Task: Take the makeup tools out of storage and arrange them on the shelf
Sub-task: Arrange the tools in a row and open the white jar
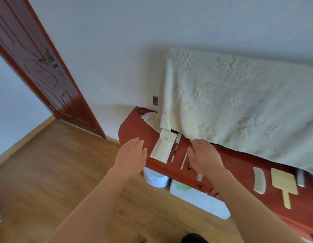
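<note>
My left hand (132, 155) and right hand (203, 155) spread empty; one pouch (162, 149), one comb (259, 180), maybe five blurry sticks (183, 161).

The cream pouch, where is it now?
Head view: the cream pouch lies flat on the red shelf, between the left hand and right hand, below the draped cloth.
</note>
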`<control>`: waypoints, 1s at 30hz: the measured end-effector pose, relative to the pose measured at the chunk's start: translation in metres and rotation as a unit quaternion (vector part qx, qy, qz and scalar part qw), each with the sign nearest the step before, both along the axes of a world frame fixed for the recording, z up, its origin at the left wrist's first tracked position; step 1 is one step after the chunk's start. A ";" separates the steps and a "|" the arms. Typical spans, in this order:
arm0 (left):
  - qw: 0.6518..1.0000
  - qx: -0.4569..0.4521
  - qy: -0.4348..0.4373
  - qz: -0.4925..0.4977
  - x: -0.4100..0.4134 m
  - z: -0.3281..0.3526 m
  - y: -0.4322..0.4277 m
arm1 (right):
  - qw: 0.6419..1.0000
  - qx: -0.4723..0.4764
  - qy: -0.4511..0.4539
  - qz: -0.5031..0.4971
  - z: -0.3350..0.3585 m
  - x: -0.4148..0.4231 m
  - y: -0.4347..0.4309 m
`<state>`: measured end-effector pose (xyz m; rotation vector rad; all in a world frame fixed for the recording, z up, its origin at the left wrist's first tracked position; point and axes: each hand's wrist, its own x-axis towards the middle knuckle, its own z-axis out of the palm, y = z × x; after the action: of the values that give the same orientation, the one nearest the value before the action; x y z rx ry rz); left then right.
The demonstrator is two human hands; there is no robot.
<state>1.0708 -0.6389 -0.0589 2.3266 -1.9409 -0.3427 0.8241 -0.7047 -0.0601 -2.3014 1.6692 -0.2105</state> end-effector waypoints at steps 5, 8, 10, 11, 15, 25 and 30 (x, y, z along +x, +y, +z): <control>0.993 -0.013 0.016 -0.118 -0.037 -0.002 -0.055 | 0.996 0.007 0.012 -0.094 -0.006 -0.044 0.001; 0.988 -0.014 0.019 -0.154 -0.064 -0.012 -0.082 | 0.992 0.012 0.009 -0.127 -0.013 -0.070 -0.008; 0.986 -0.018 0.024 -0.163 -0.082 -0.017 -0.095 | 0.990 0.016 0.009 -0.136 -0.017 -0.086 -0.015; 0.985 -0.021 0.025 -0.168 -0.091 -0.020 -0.102 | 0.990 0.017 0.010 -0.139 -0.021 -0.094 -0.020; 0.983 -0.016 0.031 -0.178 -0.118 -0.033 -0.123 | 0.990 0.024 0.006 -0.138 -0.035 -0.116 -0.037; 0.975 0.055 0.039 -0.210 -0.149 -0.056 -0.143 | 0.986 0.075 0.013 -0.148 -0.066 -0.128 -0.052; 0.968 0.063 0.052 -0.238 -0.150 -0.080 -0.151 | 0.978 0.111 0.011 -0.176 -0.082 -0.118 -0.054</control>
<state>0.9210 -0.7896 -0.1387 1.8283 -2.4685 -0.6242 0.7064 -0.7588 -0.1423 -1.8460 1.9915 -0.0649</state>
